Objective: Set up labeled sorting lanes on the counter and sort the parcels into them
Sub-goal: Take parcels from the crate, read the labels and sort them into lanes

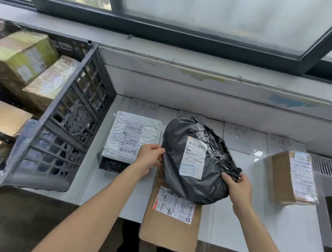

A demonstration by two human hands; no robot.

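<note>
Now, both hands, left point(151, 156) and right point(237, 188), gripping one black parcel point(189, 167), three labels point(145, 106)

On the table point(90, 181), a crate point(66, 130) of cardboard boxes point(18, 56) stands at the left. Right of it lies a padded mailer point(133, 135), then a poly-bag parcel point(194, 163) over a flat cardboard mailer point(171, 224), and a box point(293, 178) farthest right. Paper labels point(238, 138) lie behind them along the wall point(202, 93).

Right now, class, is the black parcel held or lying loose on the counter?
Held: left hand and right hand grip opposite edges of the black parcel.
</note>
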